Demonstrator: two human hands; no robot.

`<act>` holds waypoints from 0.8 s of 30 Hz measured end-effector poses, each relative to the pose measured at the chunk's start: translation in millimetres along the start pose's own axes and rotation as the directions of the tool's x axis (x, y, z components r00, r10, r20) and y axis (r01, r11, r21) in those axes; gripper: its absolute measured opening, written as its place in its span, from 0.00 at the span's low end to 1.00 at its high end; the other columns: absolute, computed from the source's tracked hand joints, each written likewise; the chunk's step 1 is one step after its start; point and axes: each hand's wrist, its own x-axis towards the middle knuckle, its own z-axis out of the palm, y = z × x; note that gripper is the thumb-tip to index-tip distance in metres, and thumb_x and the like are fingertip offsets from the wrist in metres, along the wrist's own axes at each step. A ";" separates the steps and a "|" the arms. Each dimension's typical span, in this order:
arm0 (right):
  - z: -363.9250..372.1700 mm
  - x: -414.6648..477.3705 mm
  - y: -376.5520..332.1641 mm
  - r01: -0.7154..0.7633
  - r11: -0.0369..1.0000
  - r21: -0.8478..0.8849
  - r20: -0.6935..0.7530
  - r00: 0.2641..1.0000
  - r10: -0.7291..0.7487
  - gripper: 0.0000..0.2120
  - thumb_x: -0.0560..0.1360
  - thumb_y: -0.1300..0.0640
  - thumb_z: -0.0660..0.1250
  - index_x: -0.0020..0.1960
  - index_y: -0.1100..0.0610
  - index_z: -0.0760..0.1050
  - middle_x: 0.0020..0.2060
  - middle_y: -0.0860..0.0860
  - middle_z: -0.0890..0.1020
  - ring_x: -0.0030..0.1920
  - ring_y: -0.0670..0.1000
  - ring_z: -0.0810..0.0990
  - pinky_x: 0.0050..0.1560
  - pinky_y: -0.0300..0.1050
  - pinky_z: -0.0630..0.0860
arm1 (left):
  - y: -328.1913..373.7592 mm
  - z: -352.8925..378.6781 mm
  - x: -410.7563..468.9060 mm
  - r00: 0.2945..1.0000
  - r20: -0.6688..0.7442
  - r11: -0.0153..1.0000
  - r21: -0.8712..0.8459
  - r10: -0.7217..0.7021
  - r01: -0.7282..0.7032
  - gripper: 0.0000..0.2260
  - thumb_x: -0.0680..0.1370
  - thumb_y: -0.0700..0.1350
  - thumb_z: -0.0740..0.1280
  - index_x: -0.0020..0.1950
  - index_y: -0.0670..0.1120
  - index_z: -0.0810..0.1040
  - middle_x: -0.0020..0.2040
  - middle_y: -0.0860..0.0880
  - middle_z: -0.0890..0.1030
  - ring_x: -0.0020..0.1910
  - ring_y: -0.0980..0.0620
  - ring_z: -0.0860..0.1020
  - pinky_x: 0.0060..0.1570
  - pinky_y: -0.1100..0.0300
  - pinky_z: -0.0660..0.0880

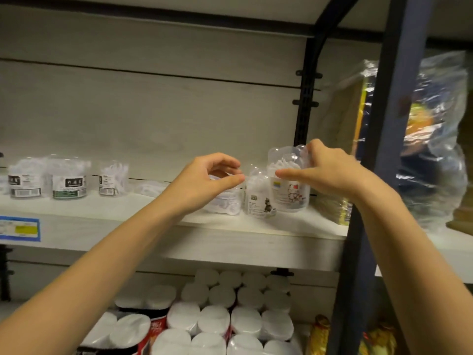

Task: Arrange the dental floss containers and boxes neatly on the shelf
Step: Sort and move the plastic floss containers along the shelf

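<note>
Clear floss containers stand on a pale shelf (230, 239). My right hand (330, 170) grips the top of a clear container with a cartoon label (289, 196) at the shelf's right end. Next to it on the left stands a smaller container with a cat label (257, 201). My left hand (204, 180) curls its fingers round the top of another clear container (225, 203) full of white floss picks. At the far left stand three labelled containers: one (24, 180), a second (69, 181) and a third (112, 179). A loose clear pack (151, 188) lies between the groups.
A dark metal upright (384, 149) frames the shelf on the right, with plastic-wrapped goods (435, 139) beyond it. A blue price tag (19, 229) sticks to the shelf edge at left. Below, several white-capped bottles (217, 319) are packed tightly.
</note>
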 end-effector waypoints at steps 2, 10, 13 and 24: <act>3.0 3.8 0.6 -0.036 0.998 -0.059 0.038 0.999 0.038 0.36 0.69 0.36 0.66 0.66 0.59 0.63 0.62 0.58 0.74 0.59 0.60 0.74 0.46 0.48 0.69 | -3.8 -2.3 3.2 1.000 -0.003 1.000 0.017 -0.004 0.004 0.10 0.73 0.45 0.70 0.54 0.47 0.79 0.49 0.50 0.83 0.48 0.57 0.79 0.41 0.77 0.71; 11.1 12.8 3.0 -0.187 0.971 -0.147 0.192 0.958 0.213 0.31 0.72 0.44 0.66 0.66 0.64 0.64 0.57 0.58 0.76 0.56 0.58 0.77 0.52 0.47 0.76 | -8.9 14.9 15.6 0.994 0.104 1.000 -0.016 0.015 -0.013 0.06 0.75 0.41 0.67 0.51 0.48 0.80 0.51 0.46 0.83 0.53 0.47 0.79 0.57 0.56 0.74; 12.4 14.0 3.2 -0.195 0.973 -0.127 0.235 0.947 0.220 0.27 0.73 0.46 0.67 0.62 0.64 0.67 0.53 0.58 0.78 0.51 0.58 0.80 0.53 0.52 0.79 | -8.3 28.8 23.1 0.981 0.189 0.999 -0.007 0.046 -0.046 0.10 0.77 0.38 0.63 0.56 0.48 0.79 0.55 0.49 0.82 0.52 0.50 0.80 0.54 0.58 0.75; 4.1 14.7 6.4 0.085 0.875 -0.477 0.096 0.994 -0.045 0.20 0.72 0.69 0.59 0.63 0.61 0.73 0.59 0.60 0.76 0.55 0.62 0.77 0.54 0.53 0.77 | -5.4 54.2 51.4 0.918 0.331 0.770 0.520 0.217 -0.369 0.25 0.76 0.34 0.53 0.68 0.54 0.70 0.53 0.48 0.72 0.60 0.50 0.66 0.55 0.60 0.56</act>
